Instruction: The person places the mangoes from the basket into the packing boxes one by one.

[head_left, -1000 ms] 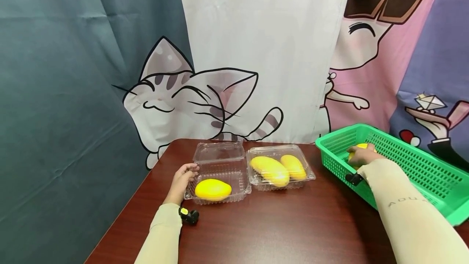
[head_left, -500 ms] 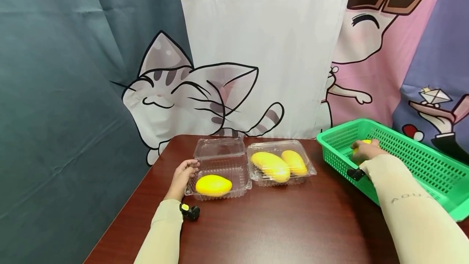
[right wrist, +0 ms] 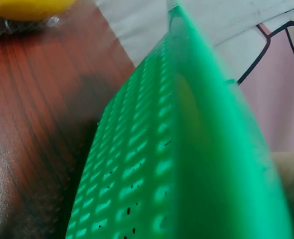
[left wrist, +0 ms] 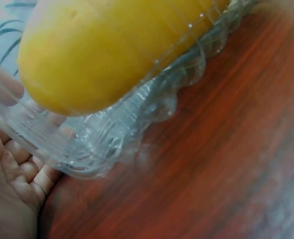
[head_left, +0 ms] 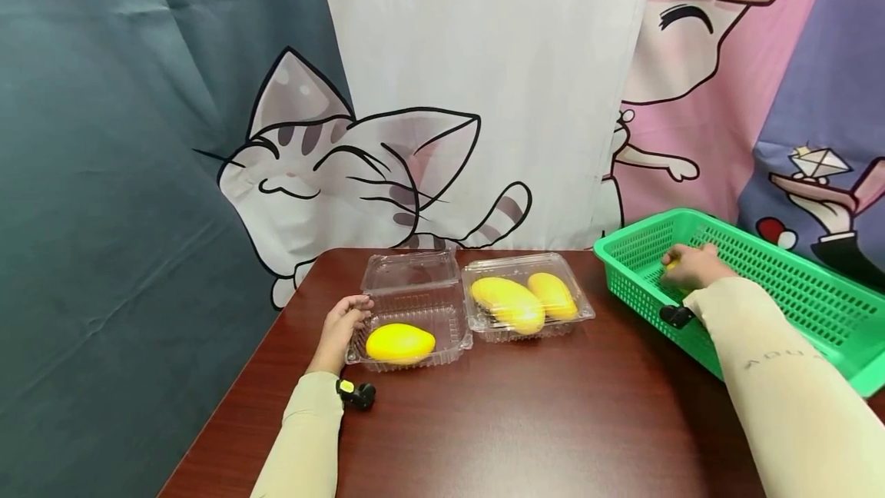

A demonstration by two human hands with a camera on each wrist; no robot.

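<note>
Open clear plastic box is touched by relaxed left hand; right of box, yellow fruit is gripped by right hand

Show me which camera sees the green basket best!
The head view: it shows most of the green basket, though a sleeve covers some. The right wrist view shows only a piece of it, very close; the left wrist view shows none of it.

A cloth backdrop with a striped cartoon cat and brown-haired figure hangs behind the reddish-brown table.
</note>
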